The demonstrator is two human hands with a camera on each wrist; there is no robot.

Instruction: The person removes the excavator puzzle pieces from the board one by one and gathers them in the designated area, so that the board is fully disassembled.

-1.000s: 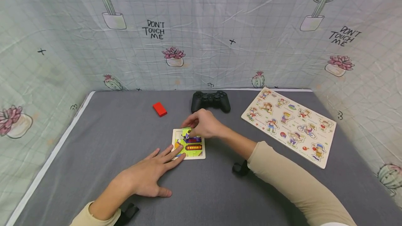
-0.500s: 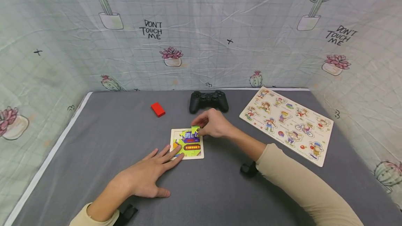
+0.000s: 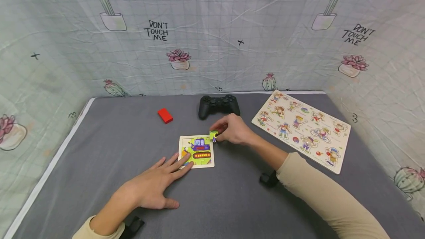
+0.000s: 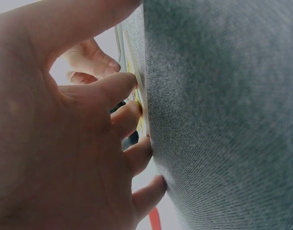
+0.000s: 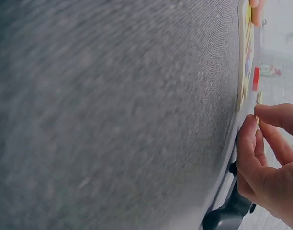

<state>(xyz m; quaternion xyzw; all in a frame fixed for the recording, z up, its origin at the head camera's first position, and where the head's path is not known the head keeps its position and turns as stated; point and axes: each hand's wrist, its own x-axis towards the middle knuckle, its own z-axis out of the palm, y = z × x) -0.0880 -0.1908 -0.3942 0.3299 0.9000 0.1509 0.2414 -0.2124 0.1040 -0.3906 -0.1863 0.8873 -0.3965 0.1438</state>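
My left hand (image 3: 156,185) lies spread, its fingertips on the lower left of a small square wooden puzzle (image 3: 200,153) that pictures a purple bulldozer on yellow-green. Between thumb and fingers, my right hand (image 3: 235,130) pinches a yellow-green jigsaw piece (image 3: 213,135) at the puzzle's upper right corner. In the right wrist view the thin piece (image 5: 259,98) shows edge-on, raised off the cloth beside the puzzle frame (image 5: 241,72). The left wrist view has the left fingers (image 4: 125,120) resting along the puzzle's edge.
Behind the puzzle sits a black game controller (image 3: 219,106), close beyond the right hand. A red block (image 3: 165,115) lies at the back left. To the right is a large wooden board with cartoon figures (image 3: 302,130). A printed curtain (image 3: 206,28) encloses the grey tabletop (image 3: 232,205).
The right hand has moved right with the jigsaw piece, from over the puzzle's top to its upper right corner, uncovering the bulldozer's cab. The left hand has stayed in place.
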